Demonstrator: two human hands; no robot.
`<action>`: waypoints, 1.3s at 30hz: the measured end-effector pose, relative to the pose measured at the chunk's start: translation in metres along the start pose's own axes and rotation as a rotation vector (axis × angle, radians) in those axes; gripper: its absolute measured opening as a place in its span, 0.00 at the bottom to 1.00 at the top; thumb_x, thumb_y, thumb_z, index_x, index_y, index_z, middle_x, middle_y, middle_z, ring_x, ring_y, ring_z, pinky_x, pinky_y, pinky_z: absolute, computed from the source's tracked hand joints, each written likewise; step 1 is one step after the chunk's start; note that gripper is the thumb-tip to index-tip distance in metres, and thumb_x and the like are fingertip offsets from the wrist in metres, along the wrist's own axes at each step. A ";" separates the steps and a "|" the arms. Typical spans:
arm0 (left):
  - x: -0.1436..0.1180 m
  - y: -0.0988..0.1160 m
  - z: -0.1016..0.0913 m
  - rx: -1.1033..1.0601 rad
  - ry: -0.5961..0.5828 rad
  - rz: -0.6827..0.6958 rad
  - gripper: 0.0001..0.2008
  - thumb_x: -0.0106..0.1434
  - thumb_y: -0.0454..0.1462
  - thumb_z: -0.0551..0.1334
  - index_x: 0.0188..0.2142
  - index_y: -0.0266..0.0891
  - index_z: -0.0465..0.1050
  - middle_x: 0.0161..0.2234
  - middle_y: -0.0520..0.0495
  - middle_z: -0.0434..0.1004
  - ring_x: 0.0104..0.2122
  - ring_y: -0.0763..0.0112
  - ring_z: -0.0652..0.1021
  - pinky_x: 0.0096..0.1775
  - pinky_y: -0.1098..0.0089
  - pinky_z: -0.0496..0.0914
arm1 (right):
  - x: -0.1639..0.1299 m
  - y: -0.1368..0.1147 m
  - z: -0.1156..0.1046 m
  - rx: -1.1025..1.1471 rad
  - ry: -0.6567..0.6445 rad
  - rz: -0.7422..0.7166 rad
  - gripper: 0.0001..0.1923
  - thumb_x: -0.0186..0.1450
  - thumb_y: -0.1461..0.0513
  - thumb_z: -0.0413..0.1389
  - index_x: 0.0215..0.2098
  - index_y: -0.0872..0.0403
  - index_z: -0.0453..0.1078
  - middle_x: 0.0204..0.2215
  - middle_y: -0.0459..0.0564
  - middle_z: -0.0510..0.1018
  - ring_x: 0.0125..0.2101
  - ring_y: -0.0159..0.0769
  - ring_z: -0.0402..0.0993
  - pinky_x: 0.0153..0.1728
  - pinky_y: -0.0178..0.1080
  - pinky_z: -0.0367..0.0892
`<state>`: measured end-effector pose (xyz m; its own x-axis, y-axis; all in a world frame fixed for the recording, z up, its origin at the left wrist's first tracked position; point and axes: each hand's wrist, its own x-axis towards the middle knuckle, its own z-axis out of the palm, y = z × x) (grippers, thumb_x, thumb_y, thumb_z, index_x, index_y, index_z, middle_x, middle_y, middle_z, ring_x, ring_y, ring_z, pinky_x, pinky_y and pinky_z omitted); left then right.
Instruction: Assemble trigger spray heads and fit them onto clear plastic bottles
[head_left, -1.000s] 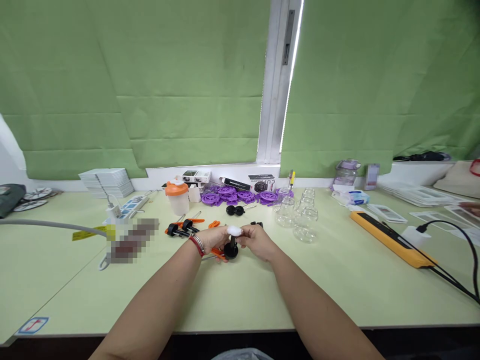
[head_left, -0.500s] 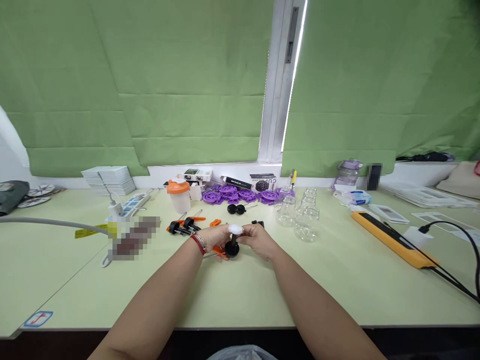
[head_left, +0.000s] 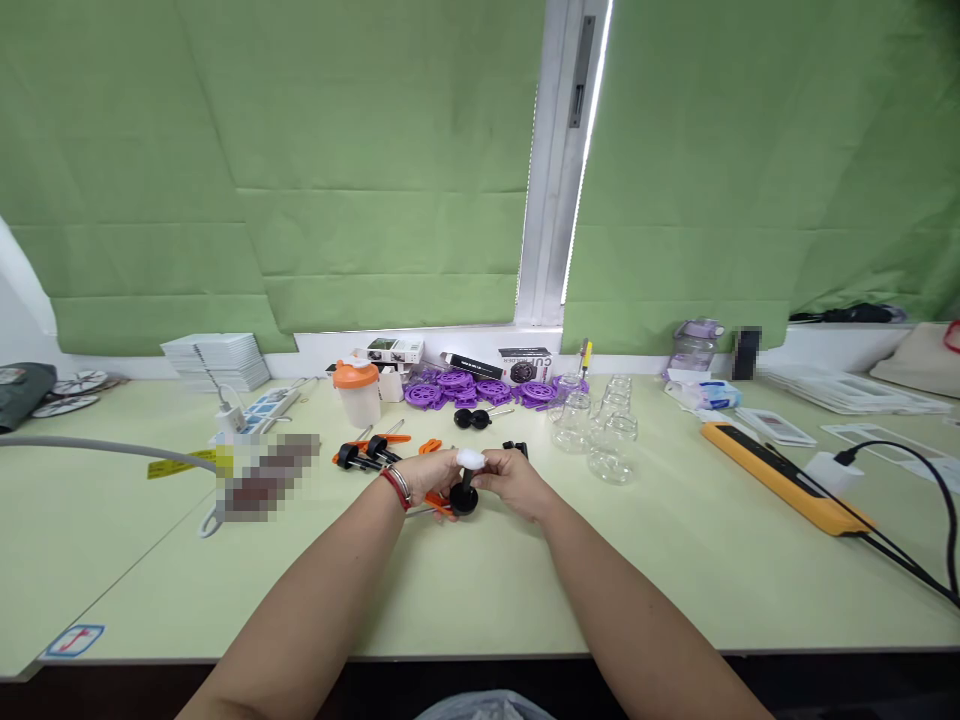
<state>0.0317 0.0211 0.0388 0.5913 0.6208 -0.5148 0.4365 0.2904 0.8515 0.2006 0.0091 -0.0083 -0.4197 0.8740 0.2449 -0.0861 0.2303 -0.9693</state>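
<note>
Little has moved since earlier: my left hand (head_left: pixel 429 478) and right hand (head_left: pixel 514 482), fingers pinched closed, hold between them a black plastic stem (head_left: pixel 466 480) with white rounded top (head_left: pixel 470 459). Adjusting, it seems; next needs steady grip.

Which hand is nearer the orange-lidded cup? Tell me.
Left. The left hand is on the near side of the orange-lidded cup, rightward; the right hand lies farther right.

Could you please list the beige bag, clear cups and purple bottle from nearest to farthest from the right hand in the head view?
1. Clear cups: just to the right of the right hand.
2. Purple bottle: farther right, at the back by the wall.
3. Beige bag: at the far right edge.
</note>
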 end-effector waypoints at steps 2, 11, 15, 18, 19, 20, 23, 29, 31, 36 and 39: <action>0.000 0.000 0.000 -0.001 0.002 -0.002 0.23 0.50 0.55 0.56 0.35 0.39 0.65 0.24 0.46 0.73 0.20 0.64 0.75 0.17 0.71 0.63 | 0.000 0.002 0.000 0.009 0.008 0.003 0.09 0.49 0.61 0.63 0.26 0.57 0.70 0.23 0.42 0.72 0.27 0.30 0.66 0.34 0.36 0.60; -0.001 0.001 0.002 -0.003 0.014 -0.023 0.23 0.48 0.55 0.56 0.32 0.38 0.65 0.22 0.46 0.73 0.17 0.66 0.73 0.16 0.72 0.61 | 0.001 0.004 0.002 0.072 0.020 0.045 0.14 0.45 0.60 0.66 0.26 0.57 0.68 0.24 0.42 0.72 0.28 0.30 0.67 0.34 0.37 0.61; -0.003 0.002 0.004 -0.008 0.023 -0.023 0.24 0.47 0.55 0.57 0.33 0.37 0.66 0.23 0.46 0.73 0.17 0.67 0.73 0.15 0.73 0.60 | 0.001 0.005 0.002 0.061 0.026 0.046 0.14 0.45 0.61 0.66 0.26 0.57 0.67 0.23 0.41 0.71 0.26 0.29 0.66 0.33 0.36 0.61; -0.004 0.002 0.004 -0.022 0.014 -0.009 0.25 0.47 0.55 0.57 0.35 0.37 0.66 0.25 0.45 0.74 0.18 0.67 0.73 0.16 0.73 0.61 | 0.001 0.006 0.001 0.054 0.028 0.037 0.15 0.44 0.62 0.66 0.25 0.56 0.67 0.22 0.40 0.69 0.25 0.28 0.64 0.30 0.34 0.60; -0.004 0.002 0.004 -0.028 0.010 -0.004 0.25 0.47 0.54 0.57 0.35 0.37 0.67 0.25 0.45 0.74 0.19 0.67 0.73 0.17 0.72 0.61 | 0.001 0.006 0.002 0.058 0.026 0.037 0.15 0.44 0.62 0.66 0.25 0.56 0.66 0.22 0.40 0.69 0.25 0.27 0.64 0.30 0.34 0.60; -0.004 0.001 0.004 -0.034 0.006 0.000 0.24 0.48 0.54 0.57 0.35 0.37 0.67 0.26 0.45 0.75 0.19 0.66 0.73 0.17 0.72 0.62 | 0.001 0.006 0.002 0.063 0.024 0.039 0.15 0.43 0.62 0.67 0.25 0.56 0.66 0.22 0.40 0.69 0.25 0.27 0.64 0.30 0.34 0.60; -0.003 0.001 0.003 -0.049 -0.013 0.012 0.22 0.49 0.53 0.57 0.35 0.38 0.67 0.26 0.46 0.74 0.19 0.65 0.74 0.17 0.71 0.62 | 0.000 0.006 0.003 0.075 0.024 0.032 0.17 0.42 0.62 0.67 0.27 0.56 0.67 0.23 0.40 0.69 0.25 0.28 0.65 0.30 0.35 0.62; -0.001 0.000 0.001 -0.057 -0.025 0.020 0.20 0.50 0.52 0.56 0.35 0.38 0.66 0.25 0.46 0.75 0.19 0.65 0.73 0.17 0.71 0.62 | -0.001 0.005 0.003 0.028 0.012 0.018 0.15 0.44 0.61 0.66 0.26 0.57 0.67 0.22 0.40 0.67 0.24 0.27 0.63 0.29 0.34 0.61; -0.002 -0.001 0.001 -0.054 -0.022 0.021 0.21 0.50 0.52 0.56 0.34 0.38 0.66 0.25 0.46 0.74 0.19 0.66 0.74 0.17 0.71 0.61 | -0.001 0.005 0.003 0.038 0.022 0.025 0.16 0.44 0.62 0.66 0.26 0.56 0.65 0.22 0.40 0.68 0.24 0.27 0.63 0.29 0.34 0.61; -0.004 0.000 0.002 -0.061 -0.027 0.039 0.22 0.49 0.53 0.56 0.33 0.38 0.65 0.25 0.46 0.74 0.19 0.66 0.73 0.17 0.72 0.61 | -0.001 0.007 0.003 0.027 0.021 0.007 0.16 0.44 0.61 0.66 0.27 0.56 0.66 0.22 0.39 0.67 0.24 0.26 0.63 0.28 0.34 0.60; -0.005 0.002 0.004 -0.065 -0.030 0.042 0.22 0.50 0.54 0.56 0.33 0.38 0.65 0.24 0.46 0.73 0.19 0.66 0.73 0.17 0.71 0.62 | -0.001 0.007 0.003 0.039 0.031 0.024 0.16 0.44 0.61 0.67 0.25 0.55 0.64 0.21 0.39 0.67 0.23 0.26 0.63 0.28 0.34 0.61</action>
<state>0.0317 0.0157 0.0425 0.6285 0.6115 -0.4806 0.3664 0.3123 0.8765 0.1973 0.0088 -0.0154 -0.3938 0.8921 0.2216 -0.1116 0.1929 -0.9748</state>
